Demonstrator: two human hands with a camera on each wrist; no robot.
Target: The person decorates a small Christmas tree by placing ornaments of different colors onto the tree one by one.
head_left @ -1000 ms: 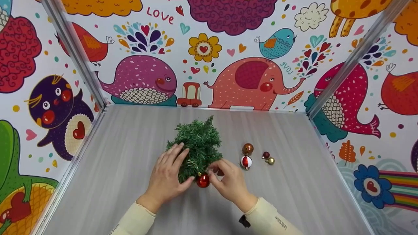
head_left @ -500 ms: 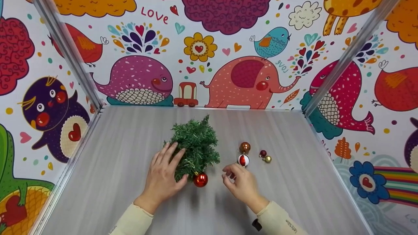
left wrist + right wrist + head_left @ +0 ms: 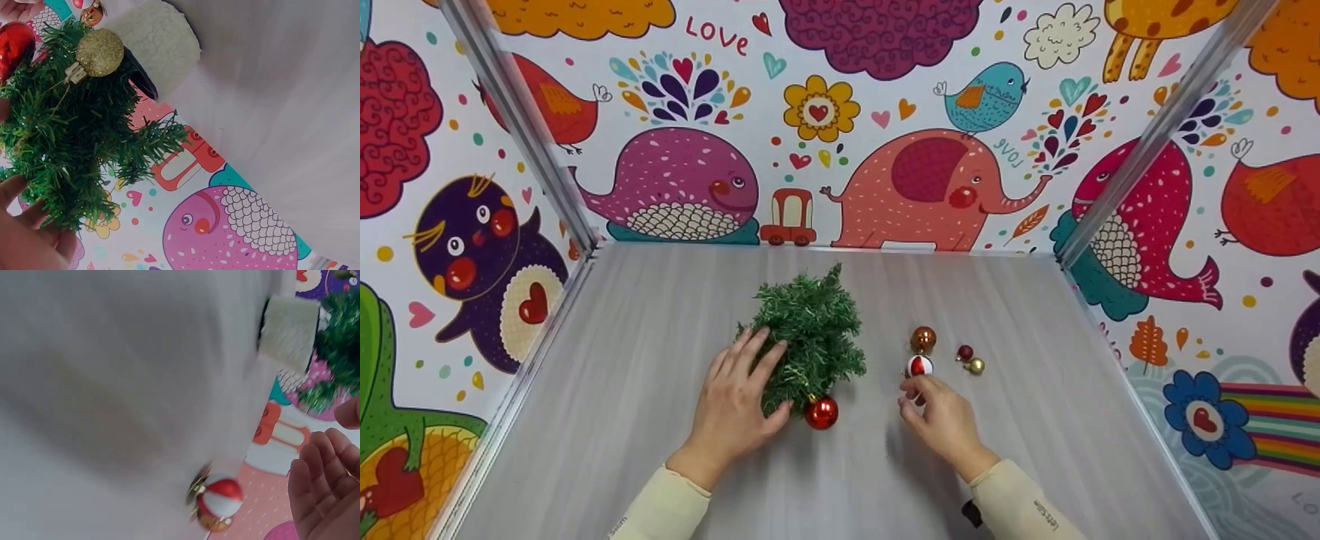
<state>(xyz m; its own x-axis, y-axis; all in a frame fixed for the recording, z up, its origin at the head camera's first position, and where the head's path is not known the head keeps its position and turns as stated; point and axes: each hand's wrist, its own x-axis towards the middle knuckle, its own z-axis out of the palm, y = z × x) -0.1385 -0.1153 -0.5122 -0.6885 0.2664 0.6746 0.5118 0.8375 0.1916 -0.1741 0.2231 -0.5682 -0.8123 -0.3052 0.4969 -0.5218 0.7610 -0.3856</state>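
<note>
A small artificial Christmas tree [image 3: 810, 330] stands on the table, on a white pot [image 3: 166, 48] that shows in both wrist views. My left hand [image 3: 735, 401] rests against its left side, fingers spread among the branches. A shiny red bauble [image 3: 821, 413] hangs low on the near side. In the left wrist view a gold glitter bauble [image 3: 100, 52] hangs on the tree too. My right hand [image 3: 943, 418], its fingers loosely bent and holding nothing, is just in front of a red-and-white bauble [image 3: 919, 365] lying on the table; its fingertips partly cover that bauble in the head view.
A copper bauble [image 3: 922, 339] lies right behind the red-and-white one. Farther right are a small dark red bauble [image 3: 964, 352] and a small gold bauble [image 3: 976, 366]. Walls with printed cartoon animals and metal corner posts [image 3: 521, 127] enclose the grey table [image 3: 660, 300].
My right hand has left the red bauble on the tree and moved right to the red-and-white bauble. My left hand stays at the tree. The head view has shifted slightly.
</note>
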